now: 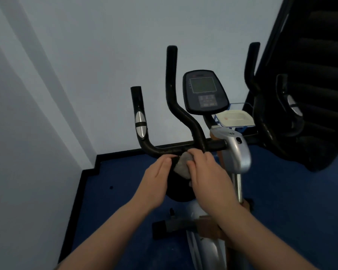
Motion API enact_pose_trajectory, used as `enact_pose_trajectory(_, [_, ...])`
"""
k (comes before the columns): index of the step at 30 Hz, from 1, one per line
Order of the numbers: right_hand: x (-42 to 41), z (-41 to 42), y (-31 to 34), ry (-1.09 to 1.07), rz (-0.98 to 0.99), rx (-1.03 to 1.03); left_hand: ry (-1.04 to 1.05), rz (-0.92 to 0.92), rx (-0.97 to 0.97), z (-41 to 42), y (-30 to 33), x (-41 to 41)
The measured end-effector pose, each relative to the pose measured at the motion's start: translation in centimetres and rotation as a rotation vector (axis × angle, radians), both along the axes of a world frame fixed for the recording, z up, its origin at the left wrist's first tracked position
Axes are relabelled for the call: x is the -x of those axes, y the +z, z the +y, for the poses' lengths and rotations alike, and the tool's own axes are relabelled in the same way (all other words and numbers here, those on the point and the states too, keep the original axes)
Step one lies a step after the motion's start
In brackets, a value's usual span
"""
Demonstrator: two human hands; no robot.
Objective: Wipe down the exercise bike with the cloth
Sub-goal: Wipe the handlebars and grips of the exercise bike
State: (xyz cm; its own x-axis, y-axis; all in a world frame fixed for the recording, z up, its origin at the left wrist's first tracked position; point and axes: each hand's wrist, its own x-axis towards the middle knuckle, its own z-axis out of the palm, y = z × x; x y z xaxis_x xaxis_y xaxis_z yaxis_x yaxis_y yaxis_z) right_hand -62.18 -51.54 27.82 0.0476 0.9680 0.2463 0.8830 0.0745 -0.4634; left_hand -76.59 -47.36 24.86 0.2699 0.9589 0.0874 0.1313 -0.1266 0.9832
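In the head view the bike (pixel 235 152) stands in a corner on a blue floor (pixel 281 191), facing a pale wall (pixel 86 55) edged with a black skirting (pixel 90 168). It has black handlebars (pixel 174 94): a horizontal crossbar low down, a short left grip with a silver oval pad (pixel 140 124), a taller bent bar rising beside the console, and matching bars on the right that are darker and partly blurred. The console (pixel 204 92) is a dark oval panel with a grey square screen and a block of small buttons under it; the markings are too blurred to read. Below it sits a silver-grey housing on a chrome post, with orange-brown trim showing behind and lower down. The cloth (pixel 182 165) is a small, crumpled, light grey wad, held just under and against the crossbar near the foot of the tall bar. The right hand (pixel 207 172) has its fingers curled over the cloth, gripping it against the bar. The left hand (pixel 156 178) reaches up beside it with fingertips at the bar and at the cloth's left edge; whether it pinches the cloth or only touches it I cannot tell. Beyond the console a white tray-like thing (pixel 234 117) lies in a blue wire frame. Dark stairs (pixel 316 75) rise at the right.
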Motion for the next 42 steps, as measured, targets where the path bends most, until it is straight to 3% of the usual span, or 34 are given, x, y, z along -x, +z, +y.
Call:
enact_pose_trajectory(3, [0.1,1.7,1.1,-0.01,-0.046,0.086,-0.044,0.01,0.0,0.4,-0.1,0.3])
enact_pose_trajectory(5, [0.3,2.3,1.6,-0.03,0.036,0.124,-0.055,0.026,-0.018,0.4,-0.1,0.3])
enact_pose_trajectory(8, [1.4,0.2,-0.4,-0.173,0.227,-0.029,-0.047,0.035,-0.045,0.1,-0.2,0.3])
enact_pose_trajectory(12, [4.9,-3.0,-3.5,-0.418,0.744,-0.213,-0.06,0.093,-0.058,0.2,-0.2,0.5])
enact_pose_trajectory(17, [4.2,-1.0,-2.9,-0.455,0.856,-0.308,-0.101,0.098,-0.079,0.4,-0.1,0.7])
enact_pose_trajectory(23, [9.4,-1.7,-5.0,-0.668,1.049,-0.483,-0.08,0.096,-0.119,0.2,-0.2,0.4])
enact_pose_trajectory(26, [7.1,-1.7,-4.0,-0.574,0.911,-0.393,-0.09,0.094,-0.123,0.4,-0.2,0.5])
enact_pose_trajectory(30, [3.7,-0.6,-1.0,-0.427,0.444,-0.246,-0.069,0.071,-0.106,0.2,-0.3,0.4])
enact_pose_trajectory(37, [2.5,-2.7,-1.3,-0.27,0.319,-0.042,-0.012,0.015,-0.065,-0.4,-0.5,0.2])
enact_pose_trajectory(42, [1.2,1.2,1.0,-0.16,-0.103,0.103,0.014,-0.079,-0.043,-1.8,-1.1,0.1])
